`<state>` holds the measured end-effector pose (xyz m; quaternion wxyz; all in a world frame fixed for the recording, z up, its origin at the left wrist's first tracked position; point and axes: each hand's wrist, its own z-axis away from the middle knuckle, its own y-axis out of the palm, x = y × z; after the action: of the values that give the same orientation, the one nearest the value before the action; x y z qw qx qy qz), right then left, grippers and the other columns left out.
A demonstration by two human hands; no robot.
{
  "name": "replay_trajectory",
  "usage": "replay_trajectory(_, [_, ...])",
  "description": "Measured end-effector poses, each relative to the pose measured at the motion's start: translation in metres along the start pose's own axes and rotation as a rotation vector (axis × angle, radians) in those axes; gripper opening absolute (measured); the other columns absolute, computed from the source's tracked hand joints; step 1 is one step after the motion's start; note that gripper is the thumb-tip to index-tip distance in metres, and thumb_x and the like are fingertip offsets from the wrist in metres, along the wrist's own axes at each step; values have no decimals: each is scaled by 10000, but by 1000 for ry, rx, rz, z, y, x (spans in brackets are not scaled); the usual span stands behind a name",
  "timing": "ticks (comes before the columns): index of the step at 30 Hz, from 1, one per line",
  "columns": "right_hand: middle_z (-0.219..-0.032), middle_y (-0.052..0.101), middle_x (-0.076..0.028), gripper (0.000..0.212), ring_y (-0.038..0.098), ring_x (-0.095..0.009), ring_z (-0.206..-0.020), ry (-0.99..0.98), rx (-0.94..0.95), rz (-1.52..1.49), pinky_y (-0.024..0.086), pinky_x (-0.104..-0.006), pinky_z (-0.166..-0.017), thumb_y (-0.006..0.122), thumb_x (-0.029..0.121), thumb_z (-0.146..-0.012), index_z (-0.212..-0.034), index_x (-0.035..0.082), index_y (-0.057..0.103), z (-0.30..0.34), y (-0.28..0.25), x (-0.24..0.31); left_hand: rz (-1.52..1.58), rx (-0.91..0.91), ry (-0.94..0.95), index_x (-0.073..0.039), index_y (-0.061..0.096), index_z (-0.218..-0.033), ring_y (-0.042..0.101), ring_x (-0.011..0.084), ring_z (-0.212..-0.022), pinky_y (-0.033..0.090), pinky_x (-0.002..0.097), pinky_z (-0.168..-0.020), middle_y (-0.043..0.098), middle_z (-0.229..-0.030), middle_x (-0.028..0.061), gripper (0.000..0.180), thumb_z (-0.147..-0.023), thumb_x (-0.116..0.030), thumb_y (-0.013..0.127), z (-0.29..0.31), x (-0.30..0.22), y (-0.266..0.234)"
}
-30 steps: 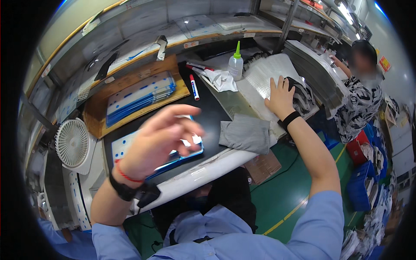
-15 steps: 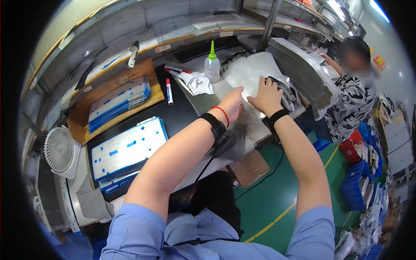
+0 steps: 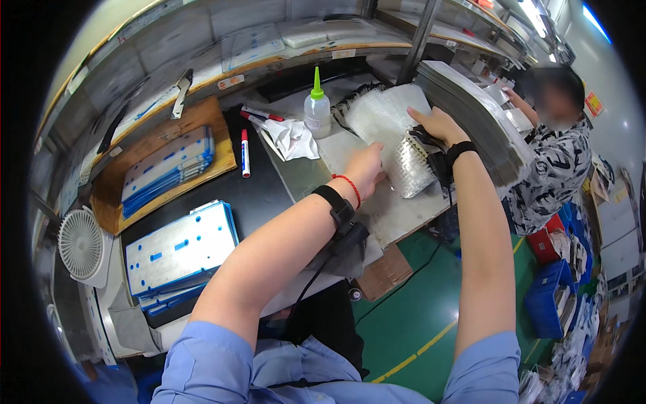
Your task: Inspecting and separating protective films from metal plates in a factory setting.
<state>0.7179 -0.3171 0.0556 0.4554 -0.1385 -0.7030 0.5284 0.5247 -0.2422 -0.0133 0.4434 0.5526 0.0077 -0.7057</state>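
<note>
Right fingers (image 3: 420,118) now farther right, at the bubble wrap (image 3: 396,138)

Bottle (image 3: 317,114): translucent, with pointed green cap, it stands upright — just beside the crumpled white paper (image 3: 295,140).
Marker (image 3: 245,155): white body and red cap, to the left of this paper.
Fan (image 3: 81,245): white and round, at the far left.
Cardboard (image 3: 385,273): brown, low, near the green floor (image 3: 420,311).
Co-worker (image 3: 548,168): in black-and-white patterned shirt — near a red crate (image 3: 542,241) and a blue crate (image 3: 545,310).
</note>
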Motion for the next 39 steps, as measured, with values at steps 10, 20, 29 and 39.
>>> replay_trajectory(10, [-1413, 291, -309, 1083, 321, -369, -1322, -190, -19, 138, 258, -377, -1091, 697, 599, -671, -1369, -117, 282, 11, 8, 17, -90, 20, 1, -72, 480, -1210, 437, 212, -1053, 391, 399, -918, 484, -1137, 86, 347, -915, -255, 472, -17, -1, 16])
replay_trajectory(20, [-1400, 332, -284, 1023, 358, -354, -1301, -230, 69, 48, 291, -356, -1076, 748, 459, -651, -1371, -105, 289, -13, 13, -8, -154, -12, 196, 0, 507, -1186, 471, 223, -999, 396, 355, -829, 535, -1100, 144, 380, -889, -235, 479, -33, 7, 11])
replay_trajectory(29, [-1364, 396, -293, 989, 410, -330, -1278, -234, 125, -55, 309, -333, -1057, 768, 389, -670, -1372, -113, 284, -3, 7, -2, -127, 16, 3, 52, 476, -1197, 524, 223, -968, 412, 346, -849, 557, -1091, 145, 440, -884, -257, 488, -53, -18, 15])
replay_trajectory(39, [-1388, 366, -291, 1001, 389, -321, -1298, -186, 205, -9, 299, -336, -1061, 758, 417, -694, -1389, -100, 255, -3, -11, -5, 16, -115, -70, 51, 442, -1216, 580, 256, -970, 465, 380, -838, 552, -1148, 160, 442, -878, -229, 497, -66, -17, 43])
